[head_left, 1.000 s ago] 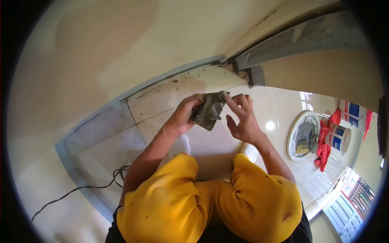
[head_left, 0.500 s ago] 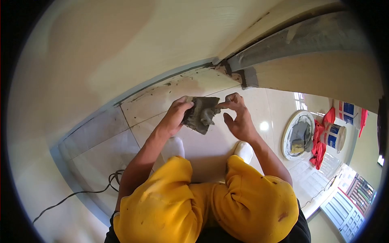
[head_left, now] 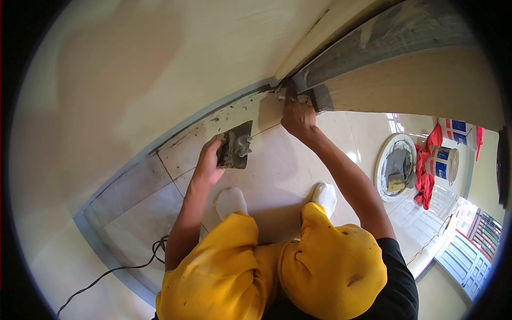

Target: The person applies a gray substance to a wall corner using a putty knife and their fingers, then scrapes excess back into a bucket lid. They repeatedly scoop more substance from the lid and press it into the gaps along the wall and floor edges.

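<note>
My left hand [head_left: 209, 162] grips the edge of a flat, dark plate [head_left: 234, 145] with a lump of wet grey mortar [head_left: 241, 144] on it, held above the floor tiles. Farther forward, my right hand [head_left: 298, 116] reaches to the corner where the wall base meets the dark door frame [head_left: 384, 45]. Its fingers are closed and point into the corner; what they hold, if anything, is too dark and small to make out. Grey smears mark the floor edge around that corner.
On the right, a round white tub [head_left: 381, 165] holds grey mortar and a yellowish block. Beside it lie a red cloth [head_left: 425, 178] and a labelled bucket [head_left: 442, 164], with another bucket behind. A black cable [head_left: 125, 268] runs along the lower left floor.
My right hand has left the plate and moved forward to the corner. My left hand has shifted a little left with the plate and mortar. The view has turned slightly.
</note>
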A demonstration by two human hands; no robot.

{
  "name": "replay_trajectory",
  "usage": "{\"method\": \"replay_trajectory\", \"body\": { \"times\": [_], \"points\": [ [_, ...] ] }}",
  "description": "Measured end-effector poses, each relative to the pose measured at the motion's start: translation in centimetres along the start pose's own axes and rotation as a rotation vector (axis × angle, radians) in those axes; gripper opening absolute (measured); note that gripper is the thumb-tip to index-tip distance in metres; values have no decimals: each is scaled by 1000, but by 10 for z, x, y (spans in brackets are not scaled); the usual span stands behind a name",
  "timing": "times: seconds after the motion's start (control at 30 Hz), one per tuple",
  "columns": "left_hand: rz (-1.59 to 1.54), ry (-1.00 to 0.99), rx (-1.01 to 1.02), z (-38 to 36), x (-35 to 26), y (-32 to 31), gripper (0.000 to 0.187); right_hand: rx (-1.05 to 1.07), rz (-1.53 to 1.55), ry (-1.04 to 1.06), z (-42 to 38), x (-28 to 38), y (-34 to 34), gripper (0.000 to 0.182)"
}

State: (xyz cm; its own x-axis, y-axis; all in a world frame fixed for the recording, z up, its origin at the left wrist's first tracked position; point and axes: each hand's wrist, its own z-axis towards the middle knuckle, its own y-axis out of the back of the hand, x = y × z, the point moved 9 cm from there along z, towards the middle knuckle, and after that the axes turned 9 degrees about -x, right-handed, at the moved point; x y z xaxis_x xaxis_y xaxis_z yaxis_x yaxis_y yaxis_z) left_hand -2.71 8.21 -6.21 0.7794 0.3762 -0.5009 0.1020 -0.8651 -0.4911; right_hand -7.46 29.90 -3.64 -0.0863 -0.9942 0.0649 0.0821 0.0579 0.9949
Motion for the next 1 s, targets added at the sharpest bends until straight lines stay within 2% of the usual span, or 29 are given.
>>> {"method": "replay_trajectory", "body": {
  "times": [0.1, 0.23, 0.3, 0.33, 0.4, 0.53, 0.6, 0.73, 0.8, 0.83, 0.9, 0.97, 1.0],
  "points": [
    [-9, -1, 5, -2, 0, 1, 28, 114, 34, -84, 5, -3, -12, 72],
    [-25, 1, 29, 3, 5, 6, 30, 113, -81, -37, 11, -2, -23, 72],
    [-37, -2, 30, 2, 4, 2, 30, -176, -121, 47, 15, 7, -2, 69],
    [-48, -6, 31, 2, 3, 0, 30, -175, -123, 47, 15, 7, -4, 69],
    [-54, -8, 26, 1, 3, -2, 30, 101, -342, 73, 15, 13, -14, 61],
    [-43, -16, 21, 2, 3, -2, 30, 30, -355, 147, 13, 18, -5, 55],
    [-40, -18, 25, 3, 4, -2, 30, 261, -157, 173, 8, 20, -17, 54],
    [-27, 2, 30, 8, 11, 5, 30, 185, -28, 123, -9, 20, 26, 55],
    [-21, 56, 30, 8, 16, 1, 29, 203, 391, 76, -24, 31, 61, 51],
    [-14, 110, 33, 7, 22, -3, 29, 287, 495, 104, -34, 40, 66, 65],
    [-69, 152, 42, 0, 22, -26, 26, 353, 905, 170, -53, 59, 89, 66],
    [-122, 197, 45, 0, 29, -29, 23, 370, 900, 281, -69, 70, 96, 64],
    [-212, 234, 141, 3, 36, -32, 21, 370, 901, 277, -70, 69, 95, 64]
  ]
}}
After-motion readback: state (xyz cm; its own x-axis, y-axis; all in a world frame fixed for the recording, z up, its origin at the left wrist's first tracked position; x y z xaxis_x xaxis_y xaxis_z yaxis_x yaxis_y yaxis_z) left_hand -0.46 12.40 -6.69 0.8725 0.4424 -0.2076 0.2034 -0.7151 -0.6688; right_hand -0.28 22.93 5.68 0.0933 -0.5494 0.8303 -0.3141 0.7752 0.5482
